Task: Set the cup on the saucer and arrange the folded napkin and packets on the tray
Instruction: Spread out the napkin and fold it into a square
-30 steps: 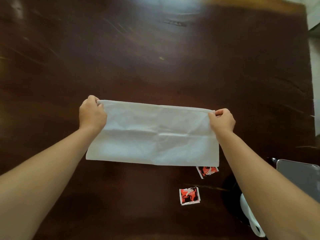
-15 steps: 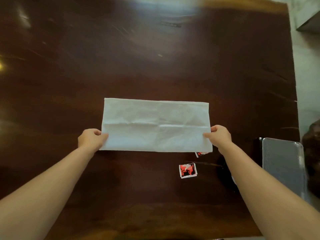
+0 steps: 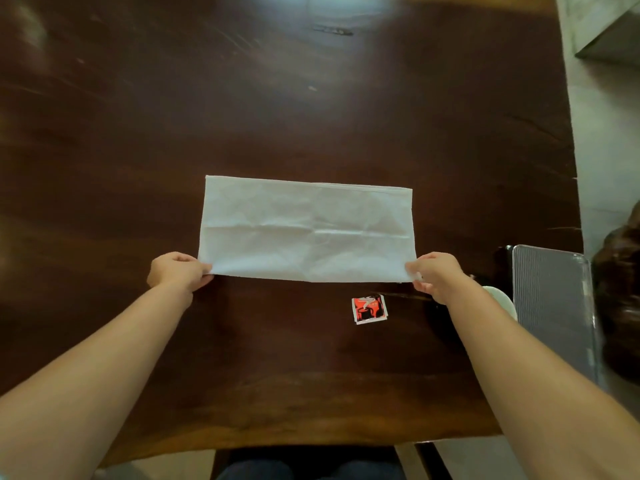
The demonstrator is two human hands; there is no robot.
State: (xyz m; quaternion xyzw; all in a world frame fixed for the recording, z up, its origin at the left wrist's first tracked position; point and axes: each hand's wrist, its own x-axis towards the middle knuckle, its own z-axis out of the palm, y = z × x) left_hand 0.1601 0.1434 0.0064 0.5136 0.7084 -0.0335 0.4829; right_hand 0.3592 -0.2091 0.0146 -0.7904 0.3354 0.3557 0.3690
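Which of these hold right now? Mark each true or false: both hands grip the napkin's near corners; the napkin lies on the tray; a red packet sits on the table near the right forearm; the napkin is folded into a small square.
1. The left hand and right hand pinch the napkin's near corners. True.
2. The napkin lies on the tray. False: it lies on the table, left of the tray.
3. A red packet lies on the table. True.
4. The napkin is a small square. False: it is a long rectangle.
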